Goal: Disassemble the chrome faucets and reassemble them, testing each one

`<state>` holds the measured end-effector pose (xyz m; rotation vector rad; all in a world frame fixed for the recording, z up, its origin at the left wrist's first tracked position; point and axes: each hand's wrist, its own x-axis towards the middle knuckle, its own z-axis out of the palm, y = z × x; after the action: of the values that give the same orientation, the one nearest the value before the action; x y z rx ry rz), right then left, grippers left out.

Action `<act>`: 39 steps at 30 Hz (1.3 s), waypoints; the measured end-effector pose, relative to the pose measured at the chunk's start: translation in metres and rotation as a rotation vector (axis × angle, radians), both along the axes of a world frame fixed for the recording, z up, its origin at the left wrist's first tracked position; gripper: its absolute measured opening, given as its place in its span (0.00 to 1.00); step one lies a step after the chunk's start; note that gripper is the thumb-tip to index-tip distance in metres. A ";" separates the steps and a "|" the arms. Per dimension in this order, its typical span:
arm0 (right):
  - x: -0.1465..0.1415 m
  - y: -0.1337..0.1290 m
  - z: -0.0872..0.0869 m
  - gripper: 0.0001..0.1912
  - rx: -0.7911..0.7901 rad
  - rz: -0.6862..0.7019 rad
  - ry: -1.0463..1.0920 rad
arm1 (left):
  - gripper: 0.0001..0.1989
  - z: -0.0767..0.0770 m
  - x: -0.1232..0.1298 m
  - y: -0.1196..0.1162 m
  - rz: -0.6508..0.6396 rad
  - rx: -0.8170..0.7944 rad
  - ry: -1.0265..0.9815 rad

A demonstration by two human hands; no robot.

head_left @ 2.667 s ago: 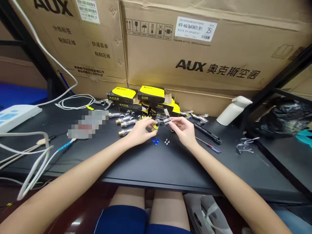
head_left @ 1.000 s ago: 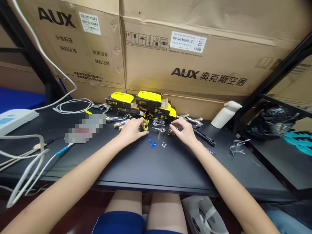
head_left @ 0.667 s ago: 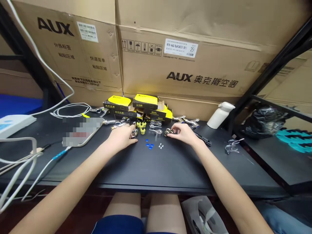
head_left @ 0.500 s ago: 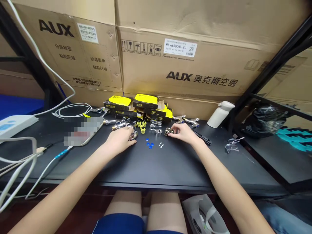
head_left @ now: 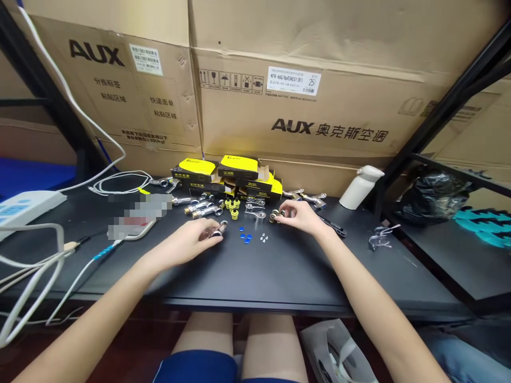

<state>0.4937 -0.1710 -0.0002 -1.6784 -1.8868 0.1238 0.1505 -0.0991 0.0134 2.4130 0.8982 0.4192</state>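
Observation:
My left hand is closed around a chrome valve body, whose ring-shaped end sticks out past the fingertips; the rest is hidden by the hand. Just behind it lie several more chrome valve bodies. My right hand has thumb and fingers closed on one of a small cluster of shiny metal ring nuts. Between the hands are yellow valve cartridges, chrome lever handles, small blue caps and tiny screws on the black table.
Yellow-and-black boxes are stacked at the back against large cartons. At left are a phone with a cable and a white power strip. On the right, a white bottle, a black knife-like tool and glasses.
My left hand has drawn back toward me and slightly left, bringing one chrome valve body away from the group. The right hand stays by the ring nuts.

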 end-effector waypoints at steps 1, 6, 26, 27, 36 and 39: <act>0.003 0.000 -0.001 0.09 0.010 -0.022 0.024 | 0.15 0.005 0.003 0.003 0.000 -0.168 -0.101; 0.017 0.004 -0.009 0.22 -0.018 -0.020 0.110 | 0.14 0.030 0.041 0.019 0.071 -0.664 -0.548; -0.027 0.006 -0.006 0.17 0.116 0.029 0.481 | 0.12 0.001 0.087 0.009 -0.162 -0.969 -0.689; -0.035 0.003 -0.004 0.16 0.106 0.065 0.481 | 0.12 0.000 0.088 0.008 -0.171 -0.972 -0.675; -0.062 -0.006 -0.008 0.12 0.220 0.228 0.380 | 0.13 -0.007 0.091 0.004 -0.241 -0.987 -0.595; -0.062 -0.005 -0.011 0.11 0.394 0.260 0.139 | 0.13 -0.008 0.091 0.002 -0.231 -0.999 -0.581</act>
<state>0.4321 -0.1763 -0.0108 -1.1330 -1.8717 -0.0270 0.2416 -0.0971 0.0059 1.3376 0.3938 0.4117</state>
